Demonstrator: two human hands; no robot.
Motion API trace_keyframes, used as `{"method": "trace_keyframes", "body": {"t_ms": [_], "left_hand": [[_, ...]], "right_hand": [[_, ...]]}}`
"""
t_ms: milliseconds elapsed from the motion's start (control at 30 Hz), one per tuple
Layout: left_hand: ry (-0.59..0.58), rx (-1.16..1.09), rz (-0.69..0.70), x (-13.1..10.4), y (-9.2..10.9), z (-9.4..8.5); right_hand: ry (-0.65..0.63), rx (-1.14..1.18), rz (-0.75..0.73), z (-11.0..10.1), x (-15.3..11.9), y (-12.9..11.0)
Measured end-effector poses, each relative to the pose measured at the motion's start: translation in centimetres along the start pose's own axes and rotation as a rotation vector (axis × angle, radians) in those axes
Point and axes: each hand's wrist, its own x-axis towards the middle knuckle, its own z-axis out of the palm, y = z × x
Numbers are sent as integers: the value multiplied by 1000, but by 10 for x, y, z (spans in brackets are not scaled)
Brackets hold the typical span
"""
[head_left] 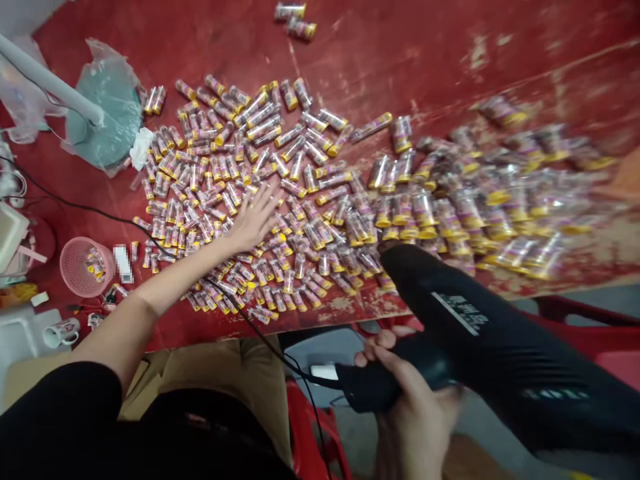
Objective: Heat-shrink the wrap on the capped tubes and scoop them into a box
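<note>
- Head view, with twelve o'clock at the top and directions taken from the middle: a red worktop (380, 53), scuffed in places, fills the upper part and carries the things below.
- Clear tubes (401, 135) with yellow ends cover the worktop in a wide spread from nine to three o'clock. They lie close together, many on their sides; those toward three o'clock are blurred.
- Black blower (470, 320), at four o'clock, slants with its nozzle toward the middle, near the tubes' lower edge; whether it touches any, I cannot tell.
- Red stool (313, 433), at six o'clock, shows below the worktop.
- Teal lamp base (107, 77), at ten o'clock, sits under clear plastic and bears a white pole (55, 83).
- Right hand (410, 380), between four and five o'clock, is closed around the blower's handle.
- Left hand (255, 220), just off the middle toward nine o'clock, is spread wide, palm down, over the tubes.
- Pink basket (67, 268), at nine o'clock, has small pieces inside.
- Pair of tubes (301, 29), at twelve o'clock, lies well apart from the spread.
- White mug (61, 332), between eight and nine o'clock, lies on its side.
- Black cord (100, 215) runs from nine-to-ten o'clock, passes beneath the left forearm and reaches the blower's handle.
</note>
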Motion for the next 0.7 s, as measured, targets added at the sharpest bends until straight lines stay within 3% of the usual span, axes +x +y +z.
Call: {"method": "trace_keyframes", "body": {"t_ms": [133, 233, 400, 500, 600, 700], "left_hand": [[-177, 41, 219, -50, 59, 27], [-286, 108, 300, -78, 74, 44], [-314, 174, 151, -86, 56, 51], [-239, 140, 77, -85, 47, 42], [-147, 124, -9, -85, 43, 35], [-157, 143, -74, -89, 36, 34]], "right_hand": [[-35, 58, 53, -14, -10, 11], [-30, 70, 68, -25, -14, 23], [-85, 119, 145, -39, -14, 39], [-64, 202, 108, -48, -14, 47], [-144, 224, 231, -54, -18, 59], [-202, 251, 268, -54, -22, 76]]}}
